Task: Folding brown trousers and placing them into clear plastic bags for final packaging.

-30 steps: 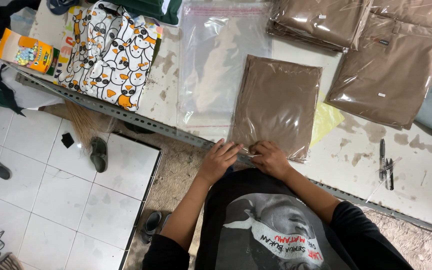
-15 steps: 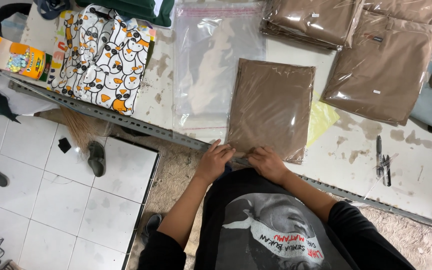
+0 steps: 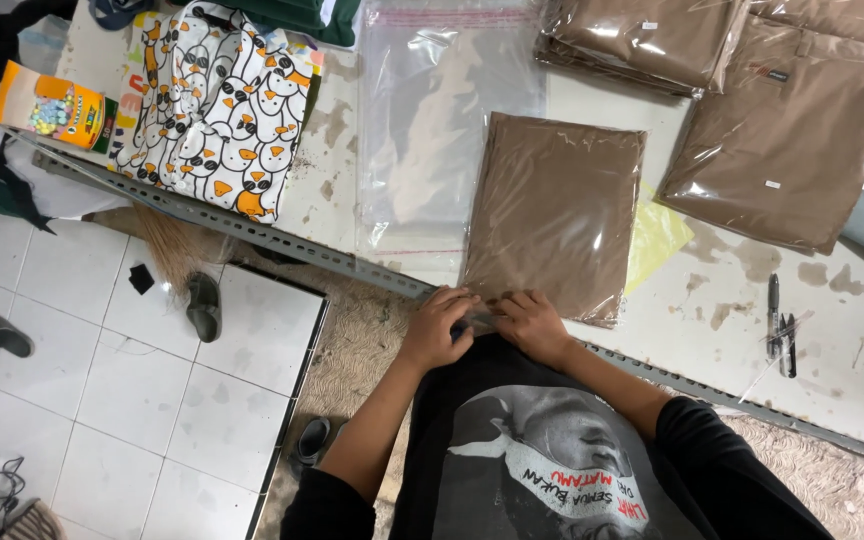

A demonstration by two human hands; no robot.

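Note:
A folded brown garment in a clear plastic bag (image 3: 557, 215) lies on the white worktable (image 3: 732, 330), its near end at the table's front edge. My left hand (image 3: 439, 325) and my right hand (image 3: 530, 322) both press and pinch that near end, side by side, fingers curled on the bag's flap. An empty clear plastic bag (image 3: 442, 130) lies flat just left of the packed one. A yellow sheet (image 3: 657, 240) pokes out from under the packed bag's right side.
More bagged brown garments (image 3: 792, 130) are stacked at the back right. A penguin-print cloth (image 3: 217, 110) and an orange box (image 3: 47, 105) sit at the left. Pens (image 3: 780, 325) lie at the right. Below are tiled floor, sandals (image 3: 204, 305) and a mat.
Both hands have stayed on the bag's near end with only small finger shifts. The view has drifted slightly.

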